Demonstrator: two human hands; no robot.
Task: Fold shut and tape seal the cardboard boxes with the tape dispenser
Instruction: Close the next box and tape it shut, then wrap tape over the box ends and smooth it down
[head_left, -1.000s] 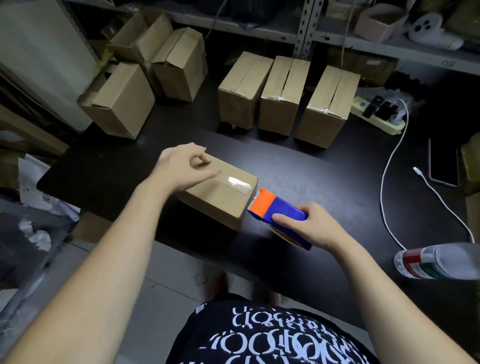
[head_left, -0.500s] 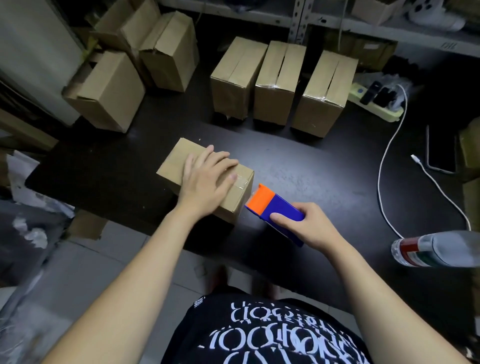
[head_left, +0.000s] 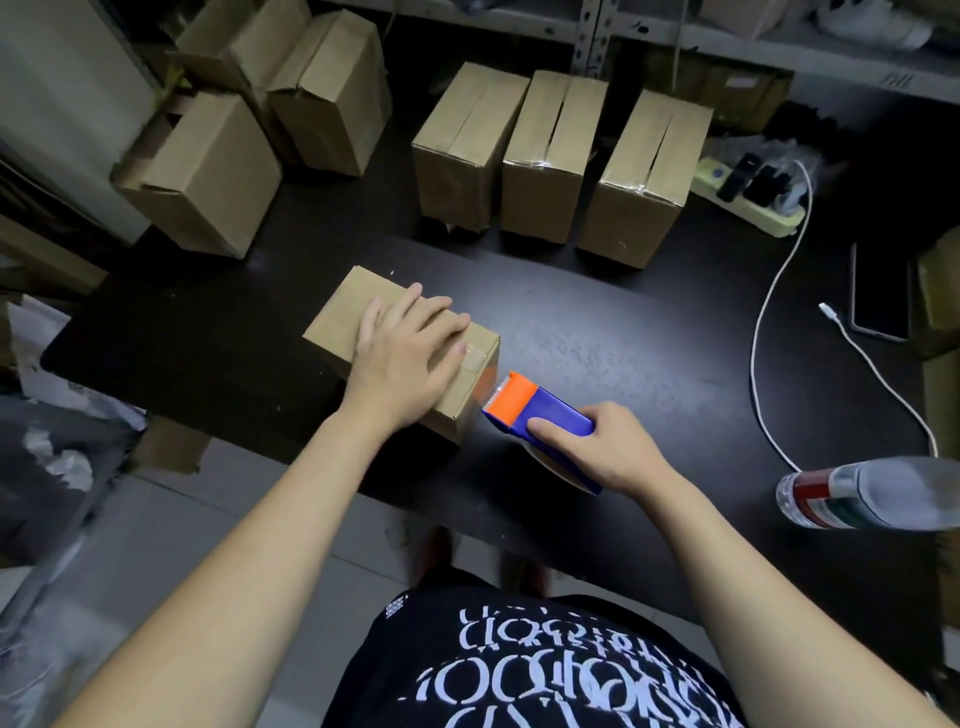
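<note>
- Head view, the box: the cardboard box (head_left: 347, 307) being worked on lies on the dark table (head_left: 597, 322), near its front edge. Its flaps are folded down. Its long axis runs from far-left to near-right, so its near-right end faces the tape dispenser (head_left: 540, 410).
- Head view, the key relation: the dispenser sits just beside that near-right end, low by the end face, with its orange toothed head pointing at the box. A glossy strip of tape (head_left: 475, 356) shows on the top near that end. Whether tape links the dispenser to the box cannot be told.
- Head view, left hand: the left hand (head_left: 405, 358) lies flat on the box top, fingers straight and slightly spread and pointing towards the taped end. It curls round nothing. It looks to be pressing the lid and tape down.
- Head view, right hand: the right hand (head_left: 602, 447) grips the dispenser's blue body, thumb on top and fingers wrapped under it. It is the hand nearer the end face.
- Judgement: the next move probably turns on that end face, either cutting the tape there or smoothing the tail down.
- Head view, elsewhere: three taped boxes (head_left: 553, 150) stand in a row at the back, well apart from the hands.
</note>
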